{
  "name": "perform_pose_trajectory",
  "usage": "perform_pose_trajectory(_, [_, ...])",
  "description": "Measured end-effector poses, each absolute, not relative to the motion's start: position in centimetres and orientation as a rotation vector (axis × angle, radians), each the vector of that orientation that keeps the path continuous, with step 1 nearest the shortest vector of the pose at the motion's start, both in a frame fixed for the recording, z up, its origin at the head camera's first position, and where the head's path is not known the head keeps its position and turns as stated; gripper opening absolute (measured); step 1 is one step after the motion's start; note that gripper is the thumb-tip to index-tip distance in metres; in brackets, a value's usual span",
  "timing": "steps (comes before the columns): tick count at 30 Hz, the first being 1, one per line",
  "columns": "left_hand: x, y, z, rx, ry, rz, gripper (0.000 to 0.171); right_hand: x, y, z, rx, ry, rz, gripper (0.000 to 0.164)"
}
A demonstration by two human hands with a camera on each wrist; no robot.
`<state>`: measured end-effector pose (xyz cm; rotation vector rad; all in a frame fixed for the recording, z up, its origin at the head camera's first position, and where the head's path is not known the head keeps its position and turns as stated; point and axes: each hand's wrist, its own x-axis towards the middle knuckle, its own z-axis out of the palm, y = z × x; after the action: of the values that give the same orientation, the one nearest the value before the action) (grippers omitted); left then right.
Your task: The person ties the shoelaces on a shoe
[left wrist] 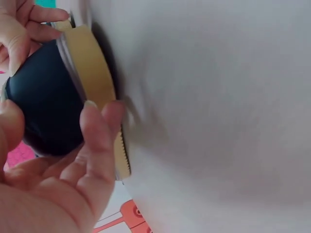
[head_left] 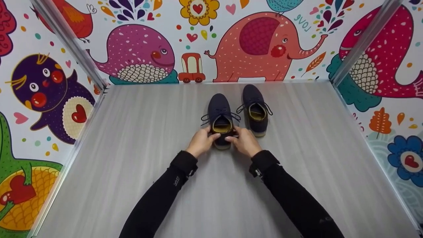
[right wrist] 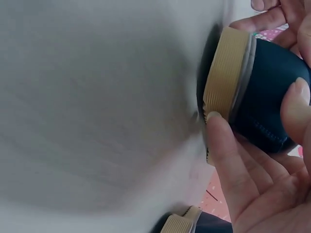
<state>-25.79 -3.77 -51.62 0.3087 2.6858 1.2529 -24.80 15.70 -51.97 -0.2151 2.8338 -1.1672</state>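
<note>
Two dark navy lace-up shoes with tan soles stand on the grey floor, toes toward the back wall. Both hands grip the left shoe [head_left: 218, 103] at its heel. My left hand [head_left: 200, 142] holds its left side, thumb on the heel and fingers along the sole edge, as the left wrist view shows. On the opposite side, my right hand [head_left: 247, 142] holds the heel likewise; in the right wrist view a fingertip touches the ribbed sole [right wrist: 224, 77]. The right shoe [head_left: 252, 93] stands untouched just to the right and slightly farther back. Laces on both are tied in bows.
Grey wood-patterned floor [head_left: 138, 138] spreads around the shoes. A back wall [head_left: 198, 36] with cartoon animals rises close beyond the toes. Metal-edged side panels [head_left: 76, 145] with similar prints flank the floor at left and right.
</note>
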Motion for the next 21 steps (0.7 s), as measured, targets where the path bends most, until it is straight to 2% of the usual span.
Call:
perform_pose_trajectory(10, [-27.8,-3.4,-52.3,0.294,2.766,1.261,0.054,-26.7,14.6,-52.4,-0.101,2.798,-1.126,0.064])
perform_pose_trajectory(21, [-28.0,-3.5,-52.3,0.289,2.745,1.283,0.056,-26.5,14.9,-52.3,-0.129,2.809,-1.13,0.066])
